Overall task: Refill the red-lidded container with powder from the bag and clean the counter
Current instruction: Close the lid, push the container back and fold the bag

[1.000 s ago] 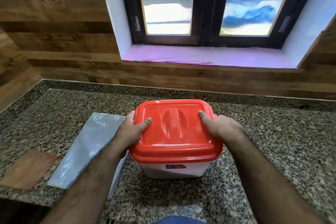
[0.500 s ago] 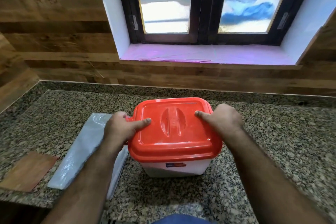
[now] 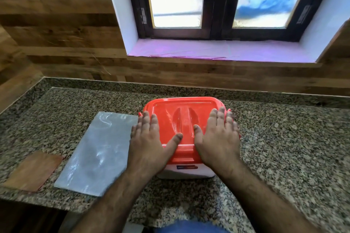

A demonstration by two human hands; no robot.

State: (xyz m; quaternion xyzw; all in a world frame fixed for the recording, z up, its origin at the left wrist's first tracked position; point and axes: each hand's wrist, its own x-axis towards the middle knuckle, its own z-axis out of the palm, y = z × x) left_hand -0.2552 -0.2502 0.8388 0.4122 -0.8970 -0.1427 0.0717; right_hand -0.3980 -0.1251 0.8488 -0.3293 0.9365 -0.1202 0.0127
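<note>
A white container with a red lid stands on the granite counter, lid on. My left hand lies flat on the lid's left side, fingers straight. On the lid's right side my right hand lies flat the same way. A flat, clear plastic bag rests on the counter just left of the container; it looks empty.
A thin brown wooden-looking square lies at the counter's left front edge. A wood-panelled wall and a window with a pink sill stand behind the counter. The counter's front edge runs close below my forearms.
Both hands left their grip on the lid's side edges and now lie flat on top of it with fingers straight. The view moved back a little.
</note>
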